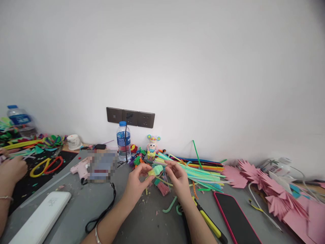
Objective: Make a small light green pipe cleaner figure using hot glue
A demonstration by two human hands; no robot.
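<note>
My left hand (139, 183) pinches a small fuzzy pipe cleaner piece (157, 170), mint green on top and pale yellow below, between thumb and fingertips. A thin yellowish strand runs below it toward the right. Just right of the piece is my right hand (177, 176), fingers half bent and tips apart, with nothing visible in them. Under the hands lie a pink bundle of short stems (162, 188) and a curled green pipe cleaner (169, 205). Behind my right hand spreads a pile of pipe cleaners (203, 174) in green, yellow and other colours.
A water bottle (123, 142) and a small figurine (152, 149) stand by the wall. Left are a pink glue gun (80, 169), a white box-like device (42, 218) and another person's hand (14, 171). Right are a yellow-black cutter (210, 222), a phone (236, 217) and folded pink paper (275, 193).
</note>
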